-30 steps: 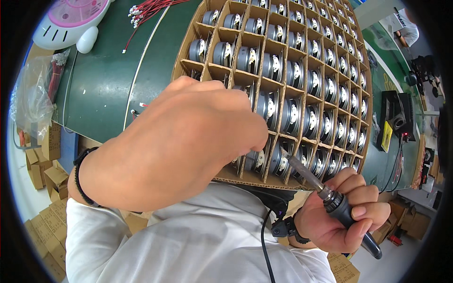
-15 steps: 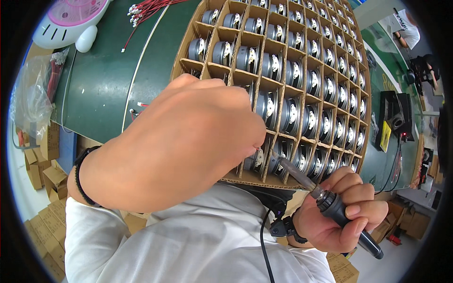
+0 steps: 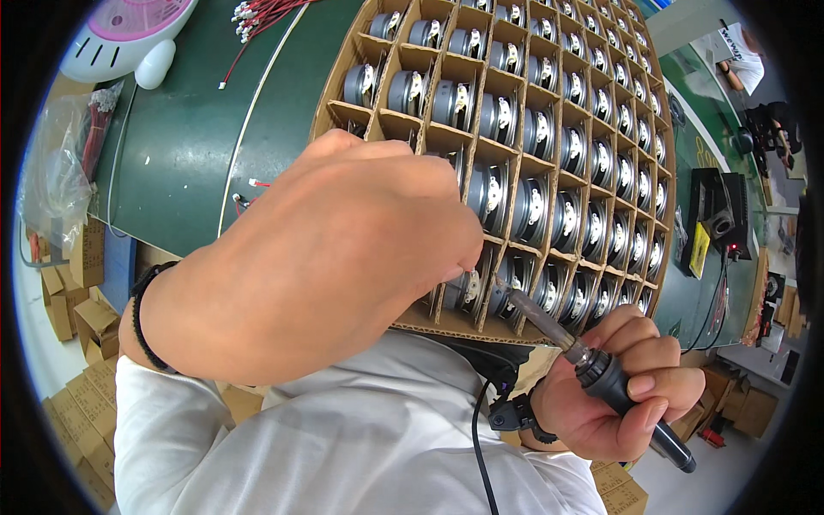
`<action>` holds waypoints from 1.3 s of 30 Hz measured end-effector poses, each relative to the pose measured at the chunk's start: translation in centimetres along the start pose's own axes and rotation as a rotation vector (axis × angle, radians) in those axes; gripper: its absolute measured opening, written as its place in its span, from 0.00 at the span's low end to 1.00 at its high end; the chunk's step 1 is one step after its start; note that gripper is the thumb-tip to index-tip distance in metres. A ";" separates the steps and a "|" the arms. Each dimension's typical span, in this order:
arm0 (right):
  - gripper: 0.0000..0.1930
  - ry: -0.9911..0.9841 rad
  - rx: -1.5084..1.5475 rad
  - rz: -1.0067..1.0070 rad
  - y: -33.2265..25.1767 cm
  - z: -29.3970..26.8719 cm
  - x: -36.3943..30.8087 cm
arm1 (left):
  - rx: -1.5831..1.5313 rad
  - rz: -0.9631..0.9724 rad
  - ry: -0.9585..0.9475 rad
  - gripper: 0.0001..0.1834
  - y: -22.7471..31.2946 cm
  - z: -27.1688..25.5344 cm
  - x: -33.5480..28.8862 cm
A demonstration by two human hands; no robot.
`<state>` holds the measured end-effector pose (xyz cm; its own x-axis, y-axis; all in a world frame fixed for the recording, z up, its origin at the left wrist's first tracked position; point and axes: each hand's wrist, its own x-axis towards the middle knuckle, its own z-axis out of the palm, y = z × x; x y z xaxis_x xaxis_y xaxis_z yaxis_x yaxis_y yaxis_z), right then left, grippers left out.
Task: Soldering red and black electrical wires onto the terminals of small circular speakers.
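Note:
A cardboard box with a divider grid [image 3: 425, 330] holds many small round speakers [image 3: 532, 210], one to a cell, standing on edge with pale terminal strips showing. My left hand [image 3: 335, 249] reaches over the box's near left part, back upward, fingers curled inward. Its fingertips are hidden behind the hand, close to a speaker [image 3: 466, 292] in the nearest row, so whatever they pinch cannot be made out. In my right hand [image 3: 592, 416] is a soldering iron [image 3: 546, 321], gripped by its black handle. Its metal shaft slants up and left, the tip over a near-row cell.
Red wires with white connectors [image 3: 262, 19] lie on the green table [image 3: 189, 129], left of the box. Further left are a white and pink appliance [image 3: 129, 39] and a plastic bag [image 3: 60, 180]. A black soldering station [image 3: 719, 215] stands right. Cartons [image 3: 94, 399] sit below.
The view has shifted very slightly. Both hands keep nearly the same pose, and the soldering iron stays over the same near-row cell.

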<state>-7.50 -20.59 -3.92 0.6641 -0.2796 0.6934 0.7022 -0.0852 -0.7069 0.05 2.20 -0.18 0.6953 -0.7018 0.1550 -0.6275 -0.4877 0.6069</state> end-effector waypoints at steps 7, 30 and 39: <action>0.16 -0.005 -0.018 0.001 0.0 0.1 0.0 | -0.037 -0.035 0.011 0.08 0.0 0.0 0.0; 0.12 -0.111 -0.102 -0.043 0.1 0.9 -0.2 | 0.050 -0.016 -0.018 0.07 0.3 0.0 0.0; 0.12 -0.118 -0.062 -0.090 0.5 0.7 -0.3 | 0.063 -0.021 -0.024 0.07 0.4 0.0 -0.1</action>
<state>-7.18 -19.86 -4.38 0.6274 -0.1538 0.7633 0.7453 -0.1651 -0.6459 -0.24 2.04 0.01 0.7003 -0.7030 0.1241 -0.6344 -0.5333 0.5596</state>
